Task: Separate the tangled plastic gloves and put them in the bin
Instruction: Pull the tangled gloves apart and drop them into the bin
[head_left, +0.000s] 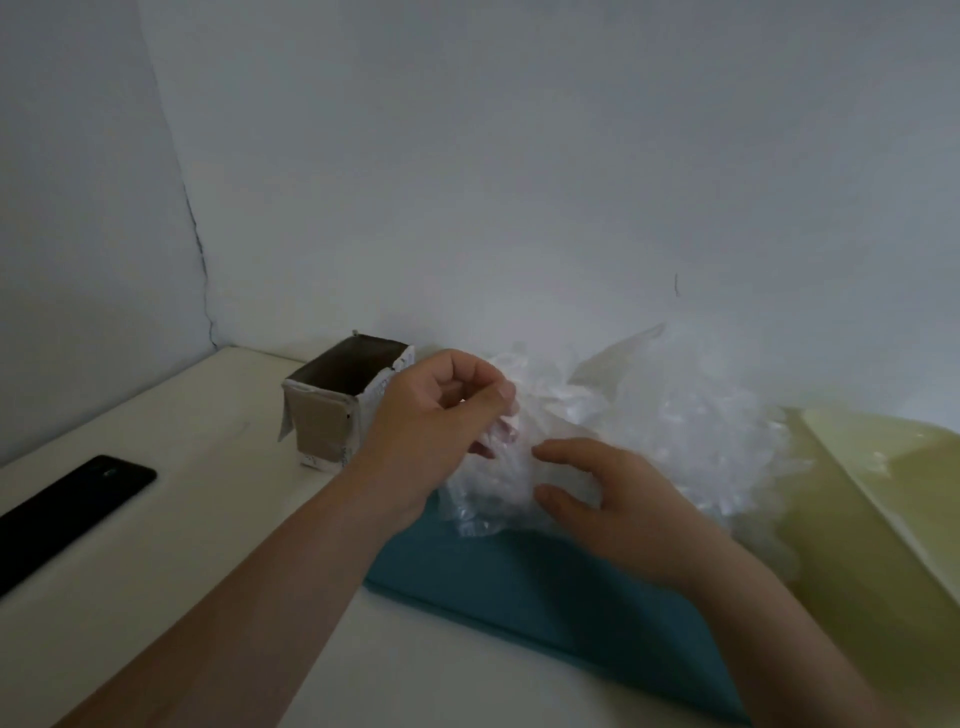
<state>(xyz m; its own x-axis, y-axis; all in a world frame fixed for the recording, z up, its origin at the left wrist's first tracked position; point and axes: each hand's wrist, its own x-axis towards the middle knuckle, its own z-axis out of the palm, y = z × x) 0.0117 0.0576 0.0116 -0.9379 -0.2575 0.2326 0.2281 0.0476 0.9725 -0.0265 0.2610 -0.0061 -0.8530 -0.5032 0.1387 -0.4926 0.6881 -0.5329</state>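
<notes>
Beside cardboard bin (332, 410), left hand (431, 415) fingers pinch loose edge of plastic gloves (675, 415), seemingly flimsy, clingy; right hand (634, 514) fingers spread, pressing them.

Gloves (649, 415): thin, clear plastic, crumpled together in one tangled heap at centre right of the frame. Single pieces cannot be told apart. Bin (324, 415): small square cardboard box, upright, open at the top, dark inside, with a tan front face and white edges. It stands left of centre, near the heap.
</notes>
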